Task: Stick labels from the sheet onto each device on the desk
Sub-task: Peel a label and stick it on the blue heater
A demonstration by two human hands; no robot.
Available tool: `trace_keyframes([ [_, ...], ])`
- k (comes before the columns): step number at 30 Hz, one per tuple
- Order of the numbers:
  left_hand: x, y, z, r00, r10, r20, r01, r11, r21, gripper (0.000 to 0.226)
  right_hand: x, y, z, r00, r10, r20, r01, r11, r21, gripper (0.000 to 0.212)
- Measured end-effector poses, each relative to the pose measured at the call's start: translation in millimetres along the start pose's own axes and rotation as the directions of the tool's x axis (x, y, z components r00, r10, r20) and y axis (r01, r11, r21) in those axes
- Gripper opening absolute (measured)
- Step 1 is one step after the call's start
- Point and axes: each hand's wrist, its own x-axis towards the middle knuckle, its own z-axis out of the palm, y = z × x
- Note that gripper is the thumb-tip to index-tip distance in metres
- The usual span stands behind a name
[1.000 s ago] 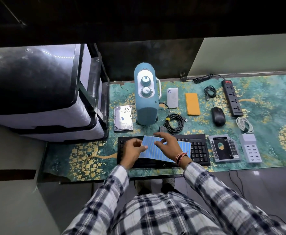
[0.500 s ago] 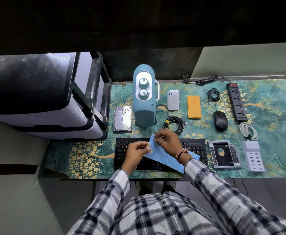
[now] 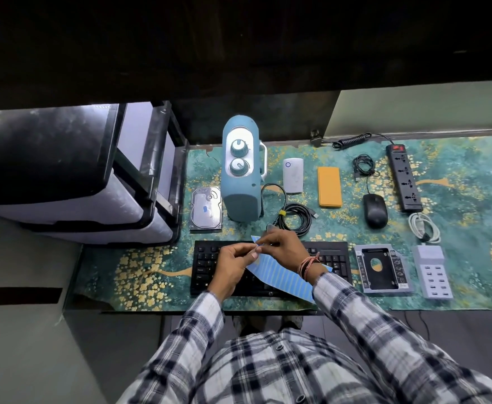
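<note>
A blue striped label sheet [image 3: 282, 277] hangs over the black keyboard [image 3: 209, 258], held at its upper corner. My left hand [image 3: 233, 265] pinches the sheet near that corner. My right hand [image 3: 284, 246] pinches at the same corner, fingertips touching the left hand's. A hard drive [image 3: 206, 208] at the left carries a small blue label. Other devices lie around: teal speaker [image 3: 240, 182], white adapter [image 3: 292, 176], orange power bank [image 3: 329, 186], black mouse [image 3: 375, 210], power strip [image 3: 404, 177], drive caddy [image 3: 380, 268], grey USB hub [image 3: 432, 272].
A coiled black cable [image 3: 295, 217] lies just behind my hands. A white cable [image 3: 424, 227] and another black cable [image 3: 362, 166] lie at the right. Stacked black-and-white plastic drawers [image 3: 78, 176] stand at the left. The desk's front edge [image 3: 239, 310] is near my body.
The sheet has tilted so one corner points up. Both hands have closed together on that corner. The camera view has shifted slightly.
</note>
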Motion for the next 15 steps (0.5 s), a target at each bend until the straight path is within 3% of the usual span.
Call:
trace_keyframes([
  [15,-2.7,-3.2,9.1,0.999,0.002,-0.034,0.0,0.999,0.046,0.019,-3.2,5.3,-10.3,0.998,0.035,0.047,-0.038,0.998,0.051,0.014],
])
